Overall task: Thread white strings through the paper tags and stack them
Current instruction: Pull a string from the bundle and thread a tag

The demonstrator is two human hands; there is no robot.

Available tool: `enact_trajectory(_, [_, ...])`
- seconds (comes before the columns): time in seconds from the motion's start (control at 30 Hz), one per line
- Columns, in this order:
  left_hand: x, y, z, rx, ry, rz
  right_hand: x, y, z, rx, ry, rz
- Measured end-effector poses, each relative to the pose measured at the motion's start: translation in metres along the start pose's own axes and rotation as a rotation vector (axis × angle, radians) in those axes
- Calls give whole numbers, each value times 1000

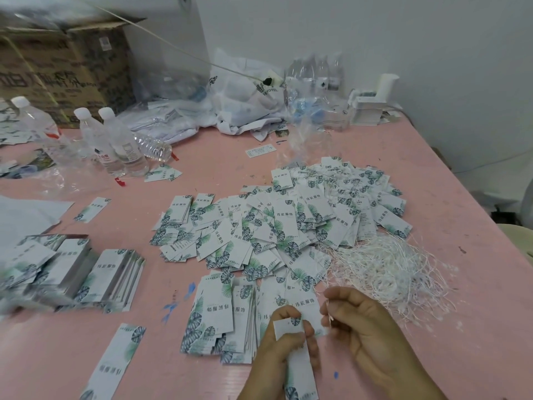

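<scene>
My left hand grips one white paper tag with a green leaf print, its top end bent over my fingers. My right hand pinches a thin white string right beside that tag's top. Under my hands lies a stack of tags. A tangled heap of white strings lies to the right on the pink table. A wide loose pile of tags fills the table's middle.
Further tag stacks lie at the left, and a single tag at the lower left. Water bottles stand at the back left beside a cardboard box. Plastic bags lie along the wall. The table's edge runs down the right.
</scene>
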State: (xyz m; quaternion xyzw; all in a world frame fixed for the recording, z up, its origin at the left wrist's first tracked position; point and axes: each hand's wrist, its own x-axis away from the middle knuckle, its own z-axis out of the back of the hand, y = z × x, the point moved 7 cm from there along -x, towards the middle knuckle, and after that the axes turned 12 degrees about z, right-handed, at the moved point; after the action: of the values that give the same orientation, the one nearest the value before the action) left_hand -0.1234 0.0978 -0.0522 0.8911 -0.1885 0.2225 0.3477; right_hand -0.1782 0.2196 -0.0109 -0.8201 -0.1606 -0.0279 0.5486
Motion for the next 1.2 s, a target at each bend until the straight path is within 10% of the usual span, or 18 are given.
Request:
enact_trajectory(0.47, [13, 18, -1, -272, 177, -381, 7, 12, -4, 315, 109, 194])
enact_trajectory(1.2, [13, 15, 3, -274, 184, -333, 9, 14, -1, 364, 119, 220])
